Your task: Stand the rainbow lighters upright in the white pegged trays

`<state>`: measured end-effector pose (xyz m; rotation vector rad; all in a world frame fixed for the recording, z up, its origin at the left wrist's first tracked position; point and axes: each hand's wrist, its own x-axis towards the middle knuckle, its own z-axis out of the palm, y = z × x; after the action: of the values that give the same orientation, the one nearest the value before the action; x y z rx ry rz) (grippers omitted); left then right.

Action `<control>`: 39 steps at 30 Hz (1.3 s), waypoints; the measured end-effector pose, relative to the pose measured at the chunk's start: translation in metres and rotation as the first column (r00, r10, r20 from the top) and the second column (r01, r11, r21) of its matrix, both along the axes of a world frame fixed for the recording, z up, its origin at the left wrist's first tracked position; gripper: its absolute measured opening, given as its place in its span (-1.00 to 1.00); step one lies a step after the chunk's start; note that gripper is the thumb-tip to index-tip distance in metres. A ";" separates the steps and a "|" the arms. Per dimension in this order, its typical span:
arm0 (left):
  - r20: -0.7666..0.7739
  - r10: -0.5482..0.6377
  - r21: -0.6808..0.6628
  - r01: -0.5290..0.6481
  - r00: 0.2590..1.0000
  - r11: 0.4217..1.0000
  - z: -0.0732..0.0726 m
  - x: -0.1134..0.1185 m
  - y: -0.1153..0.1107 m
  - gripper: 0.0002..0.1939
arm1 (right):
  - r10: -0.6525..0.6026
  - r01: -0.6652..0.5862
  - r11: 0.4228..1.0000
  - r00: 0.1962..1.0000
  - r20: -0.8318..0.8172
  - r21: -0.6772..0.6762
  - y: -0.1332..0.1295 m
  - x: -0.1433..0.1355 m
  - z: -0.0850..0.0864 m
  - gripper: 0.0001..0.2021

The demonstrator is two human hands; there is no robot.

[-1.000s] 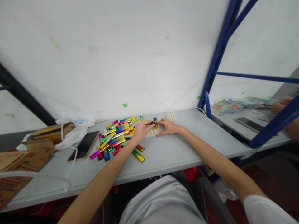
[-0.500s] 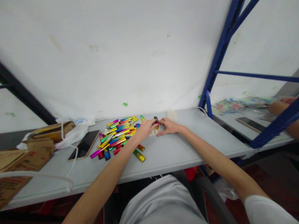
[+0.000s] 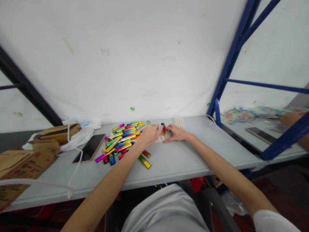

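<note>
A lighter (image 3: pixel 163 129) with a black top and a shiny red and yellow body stands upright on a small white tray with holes (image 3: pixel 160 139). My left hand (image 3: pixel 151 134) is closed, its thumb and fingertips against the lighter's left side; the hand hides part of the tray. On the other side, my right hand (image 3: pixel 178 133) curves around the tray's right end, thumb at the near corner and fingers at the far side. Left of my left hand lies a heap of shiny multicoloured lighters (image 3: pixel 124 138), partly covered by my forearm.
Another white holed tray (image 3: pixel 179 122) lies by the wall. A phone (image 3: pixel 89 148), a white cable (image 3: pixel 78 161) and cardboard boxes (image 3: pixel 31 161) are at the left. Blue shelf posts (image 3: pixel 229 61) rise at the right, beyond which another person's hand (image 3: pixel 291 117) and a second phone (image 3: pixel 262 135) show.
The view has shifted slightly. My left fingers have drawn a little left, and more of the upright lighter shows between my hands. My right hand stays at the tray.
</note>
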<state>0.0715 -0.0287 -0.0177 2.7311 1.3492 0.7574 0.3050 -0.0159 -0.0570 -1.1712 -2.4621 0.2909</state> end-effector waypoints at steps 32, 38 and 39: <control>0.667 0.104 -0.408 0.245 0.738 0.879 0.000 -0.038 0.038 -0.85 | -0.005 0.005 1.000 0.999 0.032 -0.001 -0.003 -0.001 0.004 -0.27; 0.773 0.209 -0.597 0.574 0.599 0.561 0.001 -0.052 0.012 -0.66 | -0.007 0.008 1.000 1.000 0.031 -0.007 -0.004 0.000 0.004 -0.27; 0.772 0.228 -0.608 0.583 0.593 0.540 0.003 -0.053 0.011 -0.59 | -0.012 0.012 1.000 0.999 0.034 -0.009 -0.005 0.000 0.004 -0.27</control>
<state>0.0181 -0.0173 -0.0148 1.3948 0.7767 0.8335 0.3053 -0.0205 -0.0527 -1.2032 -2.4843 0.2813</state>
